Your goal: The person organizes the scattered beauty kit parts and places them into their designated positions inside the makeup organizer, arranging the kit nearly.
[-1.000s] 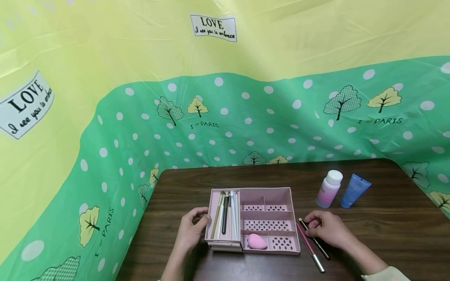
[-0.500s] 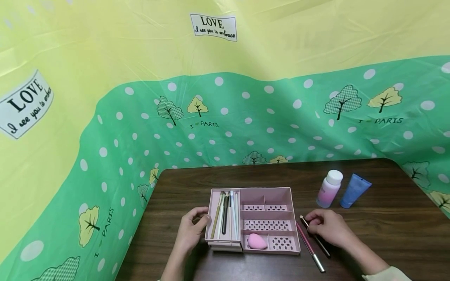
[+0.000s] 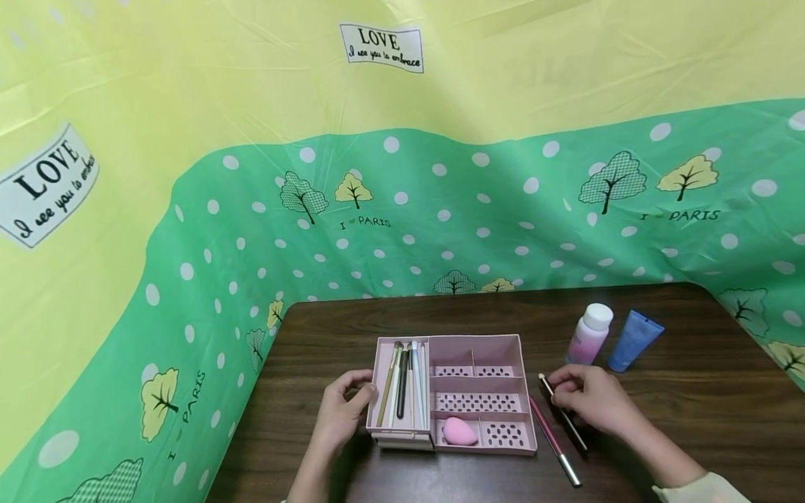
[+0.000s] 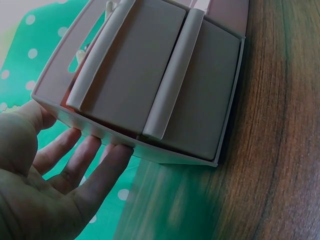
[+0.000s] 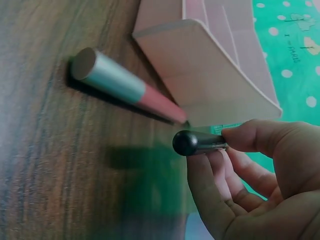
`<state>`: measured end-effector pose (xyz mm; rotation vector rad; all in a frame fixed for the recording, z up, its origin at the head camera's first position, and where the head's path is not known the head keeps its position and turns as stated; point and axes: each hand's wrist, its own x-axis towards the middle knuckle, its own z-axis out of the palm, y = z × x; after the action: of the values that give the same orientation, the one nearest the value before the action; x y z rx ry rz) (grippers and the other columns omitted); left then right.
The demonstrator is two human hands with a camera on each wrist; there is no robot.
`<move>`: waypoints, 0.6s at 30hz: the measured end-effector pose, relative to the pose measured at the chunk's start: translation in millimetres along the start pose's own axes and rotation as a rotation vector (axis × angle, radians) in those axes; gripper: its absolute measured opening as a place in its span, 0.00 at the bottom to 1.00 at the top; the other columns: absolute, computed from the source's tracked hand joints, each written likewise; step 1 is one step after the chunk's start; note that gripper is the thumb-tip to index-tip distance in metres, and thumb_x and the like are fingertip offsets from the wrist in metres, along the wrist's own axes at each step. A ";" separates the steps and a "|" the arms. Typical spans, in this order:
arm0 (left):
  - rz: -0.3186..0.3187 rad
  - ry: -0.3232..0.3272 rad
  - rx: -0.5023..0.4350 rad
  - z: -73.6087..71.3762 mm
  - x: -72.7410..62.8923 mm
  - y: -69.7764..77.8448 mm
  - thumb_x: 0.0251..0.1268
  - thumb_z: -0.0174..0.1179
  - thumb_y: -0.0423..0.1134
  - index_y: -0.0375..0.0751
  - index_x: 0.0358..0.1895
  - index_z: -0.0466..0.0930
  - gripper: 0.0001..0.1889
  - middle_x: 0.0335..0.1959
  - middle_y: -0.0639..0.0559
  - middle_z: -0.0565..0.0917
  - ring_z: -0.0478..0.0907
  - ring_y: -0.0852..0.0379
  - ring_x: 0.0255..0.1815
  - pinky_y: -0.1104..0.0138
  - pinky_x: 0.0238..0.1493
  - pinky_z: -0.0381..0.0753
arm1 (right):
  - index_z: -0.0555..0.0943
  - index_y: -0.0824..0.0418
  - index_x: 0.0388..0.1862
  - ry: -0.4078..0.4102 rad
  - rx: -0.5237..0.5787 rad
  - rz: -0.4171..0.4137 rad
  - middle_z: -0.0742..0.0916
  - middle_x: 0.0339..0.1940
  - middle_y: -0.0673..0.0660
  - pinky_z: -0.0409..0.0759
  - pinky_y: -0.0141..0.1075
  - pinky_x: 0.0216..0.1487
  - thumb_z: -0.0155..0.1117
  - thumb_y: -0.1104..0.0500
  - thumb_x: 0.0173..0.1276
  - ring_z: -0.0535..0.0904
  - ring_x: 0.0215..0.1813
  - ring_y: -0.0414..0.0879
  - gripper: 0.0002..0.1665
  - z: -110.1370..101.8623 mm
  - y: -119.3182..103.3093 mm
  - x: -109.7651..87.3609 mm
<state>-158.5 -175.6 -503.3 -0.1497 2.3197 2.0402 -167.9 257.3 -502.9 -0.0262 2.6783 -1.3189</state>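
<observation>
My right hand [image 3: 594, 398] pinches a slim black makeup brush [image 3: 572, 427] with a small pale tip, held slanting to the right of the organizer. Its rounded black handle end shows between thumb and fingers in the right wrist view [image 5: 186, 143]. A slim red stick with a silver end [image 3: 556, 447] lies beside it on the table. My left hand [image 3: 339, 409] touches the left wall of the pink organizer box [image 3: 527, 391], its fingers spread along the side in the left wrist view. Several brushes [image 3: 401, 384] lie in the box's left tray, and a pink makeup sponge [image 3: 460, 432] sits in a front compartment.
Behind my right hand stand a white-capped pink bottle [image 3: 589, 335] and a blue tube [image 3: 635, 340]. Two drawer fronts [image 4: 200, 85] show on the organizer's near side. A green and yellow printed cloth [image 3: 402, 202] hangs behind the dark wooden table [image 3: 314, 335].
My right hand has lifted slightly and moved a little away from me, with the black makeup brush shifting along with it. My left hand and the organizer have stayed in place.
</observation>
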 end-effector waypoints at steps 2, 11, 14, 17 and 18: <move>-0.002 0.002 -0.005 -0.1 -0.3 0.4 0.68 0.63 0.33 0.35 0.57 0.82 0.16 0.46 0.40 0.81 0.82 0.55 0.37 0.54 0.32 0.90 | 0.85 0.66 0.50 0.005 0.011 -0.011 0.87 0.33 0.56 0.85 0.39 0.24 0.71 0.64 0.60 0.82 0.28 0.45 0.18 -1.2 -2.9 -0.4; 0.000 0.004 -0.006 -0.5 -0.5 1.0 0.68 0.64 0.33 0.34 0.58 0.82 0.17 0.46 0.40 0.81 0.82 0.55 0.37 0.54 0.32 0.90 | 0.84 0.68 0.51 0.017 0.038 -0.053 0.87 0.35 0.56 0.85 0.41 0.24 0.70 0.64 0.64 0.82 0.29 0.44 0.17 -4.9 -19.9 -1.1; -0.003 0.002 0.011 -0.6 0.1 1.1 0.69 0.63 0.34 0.35 0.58 0.82 0.16 0.46 0.40 0.80 0.82 0.55 0.36 0.54 0.31 0.90 | 0.84 0.68 0.51 0.023 0.047 -0.064 0.87 0.35 0.57 0.86 0.41 0.25 0.71 0.65 0.63 0.82 0.29 0.43 0.18 -4.1 -27.7 -2.5; -0.009 -0.001 0.018 -1.0 0.5 1.6 0.69 0.63 0.35 0.36 0.58 0.82 0.16 0.47 0.40 0.80 0.82 0.55 0.36 0.55 0.32 0.90 | 0.83 0.68 0.52 0.019 0.071 -0.062 0.87 0.36 0.58 0.86 0.43 0.25 0.71 0.65 0.63 0.82 0.30 0.44 0.18 -2.7 -35.0 -3.5; -0.010 -0.002 0.018 -1.2 0.5 1.7 0.69 0.63 0.35 0.36 0.58 0.82 0.16 0.47 0.40 0.80 0.82 0.55 0.36 0.55 0.31 0.89 | 0.83 0.69 0.52 0.017 0.079 -0.060 0.87 0.36 0.58 0.86 0.43 0.25 0.71 0.65 0.63 0.83 0.30 0.44 0.19 -2.2 -37.2 -3.5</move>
<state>-159.1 -176.5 -501.5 -0.1582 2.3307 2.0139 -166.7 236.6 -471.7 -0.0875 2.6563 -1.4482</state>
